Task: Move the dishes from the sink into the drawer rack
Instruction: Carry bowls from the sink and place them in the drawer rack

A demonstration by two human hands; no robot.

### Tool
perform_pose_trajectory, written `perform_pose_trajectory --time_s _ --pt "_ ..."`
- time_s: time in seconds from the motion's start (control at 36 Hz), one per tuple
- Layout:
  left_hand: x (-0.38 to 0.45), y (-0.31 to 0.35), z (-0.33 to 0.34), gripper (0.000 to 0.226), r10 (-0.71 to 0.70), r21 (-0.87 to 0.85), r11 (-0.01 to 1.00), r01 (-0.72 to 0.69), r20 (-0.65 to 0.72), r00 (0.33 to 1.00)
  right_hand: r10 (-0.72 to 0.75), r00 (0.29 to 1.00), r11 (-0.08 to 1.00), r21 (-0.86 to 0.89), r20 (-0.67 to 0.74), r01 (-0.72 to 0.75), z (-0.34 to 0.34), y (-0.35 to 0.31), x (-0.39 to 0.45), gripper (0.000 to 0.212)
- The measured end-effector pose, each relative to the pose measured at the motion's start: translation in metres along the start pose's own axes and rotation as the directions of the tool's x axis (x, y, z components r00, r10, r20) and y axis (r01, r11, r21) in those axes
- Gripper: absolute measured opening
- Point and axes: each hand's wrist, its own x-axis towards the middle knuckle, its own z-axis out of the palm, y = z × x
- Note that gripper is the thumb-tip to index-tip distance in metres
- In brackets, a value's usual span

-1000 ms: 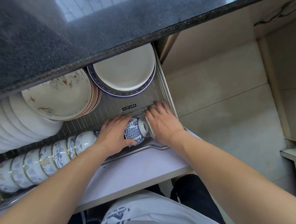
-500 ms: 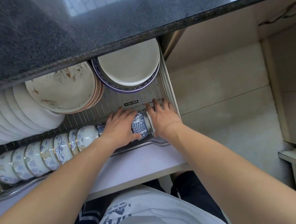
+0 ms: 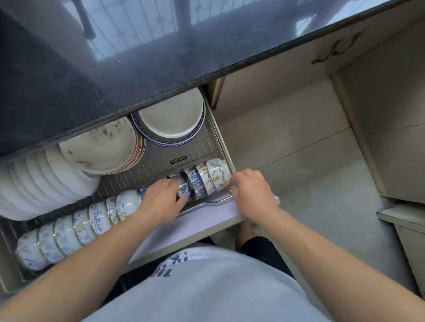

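Observation:
The drawer rack (image 3: 155,168) is pulled out under the counter. At its front right stand several small bowls on edge: two leaf-patterned bowls (image 3: 215,173) by the right rail, then a blue-patterned bowl (image 3: 196,183). My left hand (image 3: 162,201) grips another blue-patterned bowl (image 3: 184,190) from the left, thumb under it, pressed against that row. My right hand (image 3: 252,192) rests at the drawer's right front corner, fingertips touching the rail beside the leaf bowls and holding nothing.
A long row of blue-and-white bowls (image 3: 83,224) fills the front left. White plates (image 3: 41,186), floral plates (image 3: 101,150) and blue-rimmed plates (image 3: 171,117) stand behind. The dark granite counter (image 3: 112,66) overhangs the back. Tiled floor (image 3: 306,167) lies to the right.
My right hand has drawn back to the right, off the bowls, uncovering the leaf-patterned ones. My left hand stays on the blue bowl. The camera has lifted a little.

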Motion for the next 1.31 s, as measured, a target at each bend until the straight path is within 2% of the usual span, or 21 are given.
perform_pose_trajectory --time_s 0.08,0.14,0.22,0.31,0.47,0.61,0.75,0.81,0.86,0.92,0.97,1.0,1.06,1.11,1.22,1.31 --pt "-0.029 0.002 -0.017 0.034 -0.048 -0.037 0.998 0.052 0.089 0.995 0.093 0.995 0.996 0.007 -0.023 -0.092 -0.018 0.003 -0.022 0.021" --pt "-0.046 0.005 -0.027 0.025 -0.08 -0.087 0.992 0.09 0.114 0.99 0.155 0.988 0.987 0.04 -0.028 -0.154 -0.025 0.004 -0.035 0.023" --pt "-0.058 0.006 -0.038 0.025 -0.106 -0.125 0.985 0.121 0.124 0.987 0.237 0.972 0.966 0.113 -0.005 -0.235 -0.033 0.007 -0.047 0.032" --pt "-0.065 0.011 -0.05 0.027 -0.116 -0.151 0.979 0.135 0.13 0.985 0.284 0.959 0.95 0.129 0.022 -0.284 -0.04 0.012 -0.057 0.033" --pt "-0.082 0.052 -0.069 0.025 0.001 -0.165 0.985 0.038 0.23 0.973 0.321 0.944 0.926 0.184 0.075 -0.33 -0.052 0.023 -0.07 0.032" --pt "-0.093 0.094 -0.063 0.023 0.057 -0.183 0.983 -0.02 0.199 0.978 0.237 0.964 0.946 0.198 0.122 -0.257 -0.062 0.037 -0.082 0.034" --pt "-0.113 0.119 -0.046 0.012 -0.038 -0.16 0.986 0.046 0.055 0.998 0.23 0.964 0.93 0.261 0.136 -0.258 -0.064 0.048 -0.096 0.04" --pt "-0.121 0.123 -0.044 0.015 -0.131 -0.171 0.978 0.123 -0.036 0.991 0.263 0.952 0.893 0.332 0.16 -0.303 -0.061 0.051 -0.099 0.046" --pt "-0.128 0.126 -0.041 0.023 -0.222 -0.231 0.951 0.206 -0.045 0.974 0.309 0.933 0.831 0.424 0.186 -0.36 -0.058 0.054 -0.101 0.054" --pt "-0.133 0.127 -0.038 0.027 -0.283 -0.389 0.875 0.288 0.072 0.956 0.356 0.906 0.72 0.551 0.228 -0.421 -0.057 0.055 -0.101 0.059" --pt "-0.138 0.125 -0.036 0.027 -0.348 -0.479 0.78 0.402 0.202 0.916 0.379 0.874 0.526 0.707 0.303 -0.473 -0.057 0.055 -0.101 0.049" --pt "-0.14 0.124 -0.036 0.028 -0.373 -0.47 0.766 0.438 0.23 0.899 0.365 0.866 0.429 0.764 0.342 -0.482 -0.058 0.054 -0.103 0.042" --pt "-0.143 0.119 -0.035 0.028 -0.407 -0.414 0.779 0.471 0.238 0.882 0.333 0.868 0.336 0.814 0.368 -0.474 -0.06 0.054 -0.106 0.031" --pt "-0.145 0.116 -0.032 0.027 -0.433 -0.373 0.783 0.498 0.247 0.867 0.314 0.873 0.312 0.828 0.373 -0.466 -0.06 0.056 -0.109 0.023" --pt "-0.141 0.122 -0.033 0.031 -0.444 -0.347 0.78 0.521 0.28 0.851 0.293 0.879 0.313 0.831 0.376 -0.46 -0.065 0.059 -0.113 0.025" --pt "-0.144 0.136 -0.039 0.039 -0.439 -0.183 0.849 0.496 0.278 0.854 0.28 0.88 0.309 0.832 0.383 -0.46 -0.067 0.06 -0.114 0.018"
